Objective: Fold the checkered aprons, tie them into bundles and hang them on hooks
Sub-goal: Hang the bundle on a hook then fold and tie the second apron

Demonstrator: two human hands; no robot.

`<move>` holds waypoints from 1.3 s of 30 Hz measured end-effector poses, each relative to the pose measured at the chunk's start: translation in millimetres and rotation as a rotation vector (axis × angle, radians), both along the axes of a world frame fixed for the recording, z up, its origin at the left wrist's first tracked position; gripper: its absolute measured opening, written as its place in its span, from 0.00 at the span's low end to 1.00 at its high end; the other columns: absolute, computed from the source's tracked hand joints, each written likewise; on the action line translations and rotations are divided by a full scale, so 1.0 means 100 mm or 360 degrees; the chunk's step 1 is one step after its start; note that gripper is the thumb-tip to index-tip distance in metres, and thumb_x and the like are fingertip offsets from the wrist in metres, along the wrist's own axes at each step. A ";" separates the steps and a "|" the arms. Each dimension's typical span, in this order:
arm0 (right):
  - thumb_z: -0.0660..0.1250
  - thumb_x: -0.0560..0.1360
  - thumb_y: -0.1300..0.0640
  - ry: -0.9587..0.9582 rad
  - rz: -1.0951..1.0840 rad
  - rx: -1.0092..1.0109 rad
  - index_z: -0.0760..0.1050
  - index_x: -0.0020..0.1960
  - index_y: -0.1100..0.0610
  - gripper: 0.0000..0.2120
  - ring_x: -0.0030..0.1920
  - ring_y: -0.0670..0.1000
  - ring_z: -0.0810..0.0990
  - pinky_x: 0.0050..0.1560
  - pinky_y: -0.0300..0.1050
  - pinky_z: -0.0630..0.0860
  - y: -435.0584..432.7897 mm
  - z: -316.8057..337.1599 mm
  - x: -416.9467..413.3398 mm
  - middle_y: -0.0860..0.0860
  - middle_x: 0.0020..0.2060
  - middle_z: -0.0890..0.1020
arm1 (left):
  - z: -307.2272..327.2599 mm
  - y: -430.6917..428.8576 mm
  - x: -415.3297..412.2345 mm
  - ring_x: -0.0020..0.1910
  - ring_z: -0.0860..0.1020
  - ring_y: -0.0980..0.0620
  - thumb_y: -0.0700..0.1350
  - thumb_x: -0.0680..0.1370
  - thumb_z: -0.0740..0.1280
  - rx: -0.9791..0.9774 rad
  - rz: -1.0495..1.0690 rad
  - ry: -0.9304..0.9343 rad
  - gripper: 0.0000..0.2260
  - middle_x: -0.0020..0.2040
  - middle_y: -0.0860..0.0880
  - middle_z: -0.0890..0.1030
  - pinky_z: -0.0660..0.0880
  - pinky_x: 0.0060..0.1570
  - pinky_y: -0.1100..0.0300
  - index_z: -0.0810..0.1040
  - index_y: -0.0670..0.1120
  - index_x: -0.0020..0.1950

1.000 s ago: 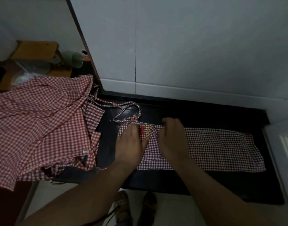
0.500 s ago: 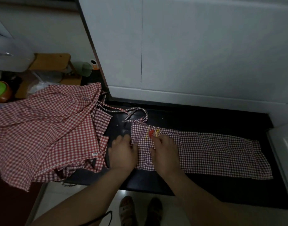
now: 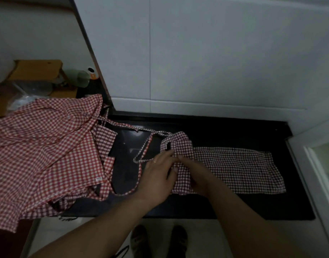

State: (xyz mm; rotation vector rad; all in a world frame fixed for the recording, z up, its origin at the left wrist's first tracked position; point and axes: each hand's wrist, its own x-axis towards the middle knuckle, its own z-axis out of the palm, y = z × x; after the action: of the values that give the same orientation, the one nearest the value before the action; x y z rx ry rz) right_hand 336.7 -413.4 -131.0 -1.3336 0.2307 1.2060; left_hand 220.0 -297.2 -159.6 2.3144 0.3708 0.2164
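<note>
change: the left end of the folded apron [image 3: 234,170], flat under both palms half a second ago, now stands bunched above the hands, which have met at its fold.
bench [image 3: 234,131]: black, across the middle of the frame, below a white tiled wall.
apron pile [image 3: 44,146]: red checks, heaped at the left and spilling over the bench's near edge.
folded apron: a long checked strip lying centre right on the bench, its raised end at centre.
left hand [image 3: 156,175]: grip clamped on the raised fold, fingertips pinching cloth.
right hand [image 3: 199,174]: at the same fold, fingers buried in cloth; cannot tell its grip.
strap [image 3: 143,148]: loops on the bench just left of the hands.
</note>
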 end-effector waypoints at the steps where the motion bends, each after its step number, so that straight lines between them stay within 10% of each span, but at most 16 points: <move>1: 0.67 0.82 0.53 -0.0054 -0.0065 -0.0082 0.80 0.66 0.63 0.17 0.58 0.60 0.86 0.59 0.56 0.82 -0.01 -0.06 0.03 0.61 0.58 0.86 | -0.05 -0.02 0.01 0.82 0.59 0.56 0.54 0.84 0.60 0.0057 -0.0008 0.0053 0.21 0.82 0.57 0.64 0.59 0.79 0.51 0.70 0.55 0.78; 7: 0.67 0.82 0.53 -0.0773 0.0082 -0.0445 0.83 0.59 0.55 0.09 0.53 0.51 0.86 0.58 0.50 0.81 -0.27 -0.21 0.18 0.53 0.55 0.87 | -0.21 -0.25 0.08 0.84 0.42 0.56 0.61 0.86 0.52 0.0367 -0.0126 0.0147 0.28 0.86 0.54 0.48 0.44 0.83 0.49 0.56 0.53 0.85; 19: 0.61 0.81 0.56 -0.0116 -0.0098 -0.0188 0.82 0.61 0.58 0.15 0.57 0.59 0.85 0.63 0.60 0.79 -0.46 -0.33 0.34 0.56 0.55 0.87 | -0.38 -0.26 0.26 0.84 0.41 0.57 0.60 0.86 0.50 0.0263 -0.0066 0.0225 0.29 0.86 0.54 0.46 0.45 0.83 0.46 0.52 0.52 0.86; 28: 0.66 0.79 0.57 -0.2348 0.0523 -0.0946 0.72 0.61 0.51 0.11 0.53 0.47 0.75 0.54 0.44 0.77 -0.48 -0.35 0.17 0.48 0.55 0.75 | -0.46 -0.44 0.29 0.83 0.34 0.52 0.57 0.84 0.44 0.0546 -0.0007 0.0490 0.31 0.85 0.49 0.37 0.45 0.83 0.43 0.42 0.48 0.85; 32: 0.64 0.81 0.55 -0.2088 0.0676 -0.0865 0.73 0.59 0.50 0.07 0.54 0.48 0.75 0.56 0.50 0.77 -0.54 -0.52 0.18 0.49 0.55 0.77 | -0.33 -0.54 0.26 0.83 0.55 0.48 0.58 0.84 0.59 0.0187 0.0412 0.0367 0.35 0.85 0.46 0.55 0.58 0.80 0.46 0.49 0.47 0.86; 35: 0.63 0.82 0.50 -0.1975 0.0658 -0.0824 0.74 0.61 0.50 0.09 0.56 0.49 0.75 0.57 0.48 0.75 -0.52 -0.49 0.20 0.49 0.56 0.76 | -0.15 -0.55 0.37 0.60 0.78 0.47 0.54 0.80 0.70 -0.0417 0.0878 0.0420 0.25 0.66 0.45 0.79 0.77 0.62 0.48 0.69 0.44 0.72; 39: 0.59 0.78 0.28 -0.0924 0.0472 -0.0317 0.75 0.66 0.43 0.26 0.63 0.47 0.79 0.66 0.51 0.74 -0.41 -0.20 0.19 0.44 0.62 0.80 | 0.16 -0.56 0.43 0.43 0.80 0.53 0.51 0.80 0.71 -0.0563 0.0880 0.0144 0.08 0.45 0.52 0.81 0.77 0.42 0.53 0.73 0.50 0.49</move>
State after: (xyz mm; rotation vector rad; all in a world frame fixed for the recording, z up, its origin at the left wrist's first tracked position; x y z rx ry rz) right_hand 355.4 -454.3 -151.2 -1.8809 -0.2788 0.9981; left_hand 263.1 -352.9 -144.1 1.8362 1.0099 0.2884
